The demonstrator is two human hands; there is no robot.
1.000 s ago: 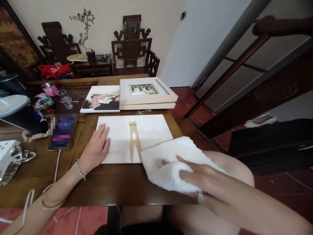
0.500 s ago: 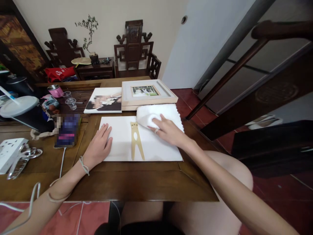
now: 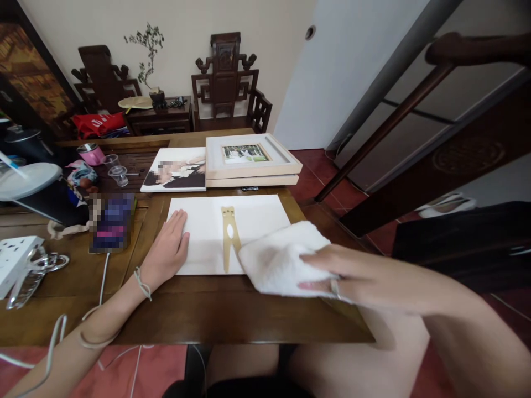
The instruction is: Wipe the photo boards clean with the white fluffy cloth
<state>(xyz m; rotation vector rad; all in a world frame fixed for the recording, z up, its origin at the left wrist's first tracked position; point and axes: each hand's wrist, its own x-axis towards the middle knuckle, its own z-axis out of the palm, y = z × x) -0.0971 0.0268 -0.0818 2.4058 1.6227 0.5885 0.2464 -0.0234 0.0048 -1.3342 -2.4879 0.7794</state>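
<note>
A white rectangular panel [image 3: 199, 237] lies flat on the wooden table, with a gold two-legged stand piece [image 3: 229, 232] hinged at its middle. My left hand [image 3: 169, 243] rests flat on the panel's left edge, fingers stretched out. At the panel's right front corner my right hand [image 3: 332, 271] grips a white fluffy cloth [image 3: 282, 257], which covers that corner and the tip of one stand leg. The right fingers are slightly blurred.
Two stacked light-wood frames [image 3: 253, 157] lie behind the panel, beside a photo print [image 3: 178, 168]. Leftward are a phone [image 3: 114, 224] on a cable, a clear hair claw [image 3: 35, 271], a power strip [image 3: 20, 257], and a lidded black cup [image 3: 45, 199].
My right hand has swept the cloth from the panel's far right side toward me, to the near right corner. My left hand stays in place.
</note>
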